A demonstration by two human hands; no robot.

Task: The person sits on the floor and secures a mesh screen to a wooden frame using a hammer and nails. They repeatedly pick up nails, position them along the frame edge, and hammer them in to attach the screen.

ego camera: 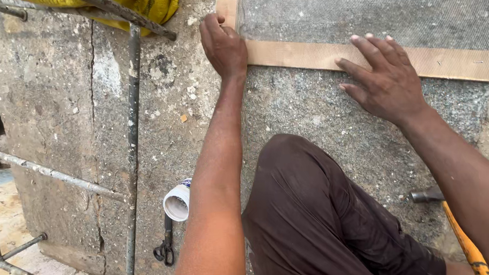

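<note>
A pale wooden frame (307, 55) with grey mesh (372, 11) stretched inside it lies against a rough concrete surface (170, 102). My left hand (224, 43) presses on the frame's lower left corner, fingers curled over the edge. My right hand (383, 74) lies flat with fingers spread on the frame's bottom strip and the concrete below it. Neither hand grips a tool. My knee in dark brown trousers (309, 206) rests between my arms.
A hammer with a yellow handle (461, 237) lies at lower right by my right forearm. A small white tub (177, 202) and black scissors (165, 249) lie at lower centre-left. Grey metal scaffold bars (131, 132) cross the left side. Yellow cloth (148, 6) hangs at the top.
</note>
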